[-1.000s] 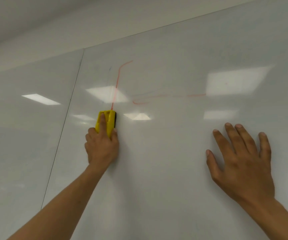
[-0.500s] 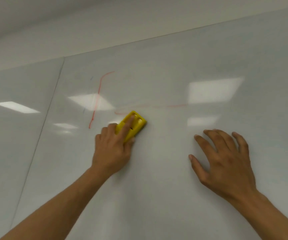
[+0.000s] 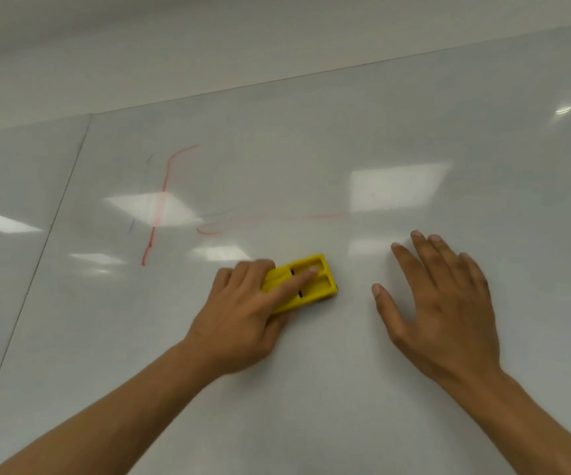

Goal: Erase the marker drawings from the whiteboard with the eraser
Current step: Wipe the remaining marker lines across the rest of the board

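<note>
Eraser (image 3: pixel 303 282) sits flat on the whiteboard (image 3: pixel 346 389), gripped by the left hand (image 3: pixel 243 317) with one finger laid along its back. Right hand (image 3: pixel 445 303) is spread open, palm against the board, just right of the eraser and holding nothing. Red line (image 3: pixel 164 190) runs up and left of the left hand; a fainter red streak (image 3: pixel 294 218) lies above both hands. Risk: sweeping low would miss both marks, and the braced palm might smear that streak.

The left hand (image 3: pixel 243 313) hides the yellow eraser's (image 3: pixel 311 286) seven-o'clock end. Both forearms are cut off at the bottom edge. The faint red line (image 3: pixel 294 218) toward twelve o'clock is too smeared to trace.
</note>
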`<action>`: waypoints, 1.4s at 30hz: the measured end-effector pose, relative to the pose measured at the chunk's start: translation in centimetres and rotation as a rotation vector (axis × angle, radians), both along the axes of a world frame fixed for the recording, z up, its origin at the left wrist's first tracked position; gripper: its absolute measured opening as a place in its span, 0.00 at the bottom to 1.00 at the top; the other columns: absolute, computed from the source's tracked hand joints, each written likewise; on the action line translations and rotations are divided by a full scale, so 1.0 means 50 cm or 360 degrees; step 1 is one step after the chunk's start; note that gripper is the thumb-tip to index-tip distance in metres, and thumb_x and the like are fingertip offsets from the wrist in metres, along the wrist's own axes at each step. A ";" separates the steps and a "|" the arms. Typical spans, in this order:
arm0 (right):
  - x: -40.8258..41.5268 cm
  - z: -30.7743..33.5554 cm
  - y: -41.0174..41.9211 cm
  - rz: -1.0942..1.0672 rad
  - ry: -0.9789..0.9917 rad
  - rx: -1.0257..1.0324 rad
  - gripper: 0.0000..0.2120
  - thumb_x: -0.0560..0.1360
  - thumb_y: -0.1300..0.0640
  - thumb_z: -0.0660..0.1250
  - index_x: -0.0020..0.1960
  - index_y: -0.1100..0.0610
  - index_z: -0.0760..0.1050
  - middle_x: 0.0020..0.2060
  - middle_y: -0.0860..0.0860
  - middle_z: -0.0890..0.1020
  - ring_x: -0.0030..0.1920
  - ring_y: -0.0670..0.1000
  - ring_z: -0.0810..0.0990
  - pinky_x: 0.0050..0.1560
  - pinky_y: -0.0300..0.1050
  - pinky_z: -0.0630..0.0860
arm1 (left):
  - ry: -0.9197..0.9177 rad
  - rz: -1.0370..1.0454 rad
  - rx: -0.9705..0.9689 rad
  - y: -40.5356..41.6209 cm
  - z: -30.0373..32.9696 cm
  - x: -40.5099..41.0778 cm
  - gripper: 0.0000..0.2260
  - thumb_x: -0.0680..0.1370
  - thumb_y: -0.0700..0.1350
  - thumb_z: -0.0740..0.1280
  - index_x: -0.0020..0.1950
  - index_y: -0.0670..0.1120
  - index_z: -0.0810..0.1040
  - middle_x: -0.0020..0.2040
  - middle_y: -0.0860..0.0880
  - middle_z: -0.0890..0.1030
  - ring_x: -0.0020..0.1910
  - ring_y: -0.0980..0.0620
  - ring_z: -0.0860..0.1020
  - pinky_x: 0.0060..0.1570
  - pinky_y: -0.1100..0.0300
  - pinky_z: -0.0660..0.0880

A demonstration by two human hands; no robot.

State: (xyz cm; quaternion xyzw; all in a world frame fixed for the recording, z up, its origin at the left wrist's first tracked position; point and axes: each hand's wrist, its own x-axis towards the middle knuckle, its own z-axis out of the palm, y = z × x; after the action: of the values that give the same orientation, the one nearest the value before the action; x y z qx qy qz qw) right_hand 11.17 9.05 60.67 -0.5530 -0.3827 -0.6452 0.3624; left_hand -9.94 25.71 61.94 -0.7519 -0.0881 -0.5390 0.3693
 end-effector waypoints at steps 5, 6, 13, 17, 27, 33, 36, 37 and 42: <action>0.023 0.018 -0.018 -0.0138 0.0055 -0.0107 0.32 0.78 0.38 0.52 0.74 0.56 0.69 0.75 0.57 0.68 0.77 0.57 0.63 0.76 0.61 0.56 | -0.0428 -0.0040 -0.0286 -0.001 0.115 0.020 0.25 0.80 0.59 0.55 0.77 0.63 0.58 0.59 0.43 0.71 0.55 0.41 0.70 0.54 0.48 0.63; 0.025 0.017 -0.016 -0.0149 0.0054 -0.0104 0.32 0.78 0.38 0.51 0.74 0.56 0.69 0.75 0.57 0.67 0.77 0.56 0.62 0.77 0.61 0.55 | -0.0485 -0.0064 -0.0344 -0.002 0.126 0.027 0.25 0.81 0.58 0.57 0.78 0.63 0.56 0.59 0.44 0.70 0.56 0.41 0.69 0.55 0.48 0.62; 0.028 0.017 -0.007 -0.0154 -0.0003 -0.0013 0.31 0.78 0.39 0.53 0.73 0.56 0.71 0.74 0.57 0.70 0.76 0.57 0.65 0.75 0.62 0.57 | 0.0091 -0.0049 0.0129 -0.028 0.046 0.048 0.25 0.79 0.58 0.54 0.77 0.63 0.57 0.60 0.44 0.73 0.55 0.42 0.71 0.51 0.51 0.63; 0.031 0.017 -0.007 -0.0165 -0.0010 -0.0010 0.31 0.78 0.39 0.53 0.73 0.56 0.71 0.74 0.57 0.70 0.76 0.56 0.65 0.75 0.62 0.57 | -0.0007 -0.0045 0.0141 -0.030 0.090 0.053 0.26 0.78 0.59 0.54 0.77 0.62 0.59 0.59 0.43 0.74 0.52 0.41 0.72 0.50 0.49 0.67; 0.029 0.016 -0.011 -0.0142 0.0001 -0.0024 0.30 0.79 0.38 0.53 0.73 0.55 0.71 0.74 0.56 0.70 0.76 0.56 0.65 0.76 0.59 0.55 | -0.0366 -0.0074 -0.0118 -0.065 0.203 0.112 0.26 0.81 0.60 0.56 0.78 0.64 0.54 0.59 0.44 0.69 0.55 0.42 0.68 0.53 0.50 0.62; 0.028 0.022 -0.023 -0.0044 0.0017 0.0017 0.31 0.77 0.39 0.55 0.72 0.57 0.72 0.73 0.56 0.71 0.75 0.56 0.66 0.75 0.57 0.57 | -0.0059 -0.0091 0.0164 -0.073 0.160 0.118 0.26 0.79 0.61 0.49 0.77 0.65 0.52 0.59 0.45 0.71 0.53 0.43 0.70 0.50 0.50 0.63; 0.040 0.042 -0.046 -0.0080 0.0048 0.0016 0.31 0.77 0.38 0.54 0.72 0.56 0.72 0.73 0.56 0.71 0.75 0.55 0.66 0.75 0.59 0.57 | -0.0264 -0.0018 0.0041 -0.065 0.225 0.112 0.26 0.78 0.63 0.49 0.78 0.65 0.53 0.60 0.44 0.71 0.55 0.41 0.70 0.53 0.49 0.64; 0.047 0.048 -0.055 -0.0096 0.0073 -0.0001 0.32 0.77 0.38 0.53 0.73 0.56 0.71 0.74 0.55 0.70 0.76 0.55 0.65 0.75 0.60 0.58 | -0.0365 -0.0008 -0.0095 -0.064 0.253 0.113 0.26 0.80 0.62 0.51 0.78 0.65 0.53 0.60 0.43 0.70 0.57 0.41 0.69 0.54 0.49 0.63; 0.073 0.063 -0.079 -0.0177 0.0153 -0.0064 0.34 0.78 0.36 0.51 0.75 0.55 0.69 0.75 0.55 0.68 0.77 0.55 0.63 0.76 0.62 0.56 | -0.0447 -0.0056 -0.0222 -0.106 0.263 0.155 0.25 0.81 0.60 0.54 0.78 0.64 0.53 0.59 0.43 0.69 0.57 0.41 0.68 0.54 0.49 0.62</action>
State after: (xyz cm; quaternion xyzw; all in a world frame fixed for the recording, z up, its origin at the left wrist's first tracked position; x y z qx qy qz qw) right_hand 14.83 5.10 63.82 -0.6109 -0.3465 -0.6293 0.3329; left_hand -2.20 20.42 75.11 -0.6943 -0.1628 -0.6379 0.2907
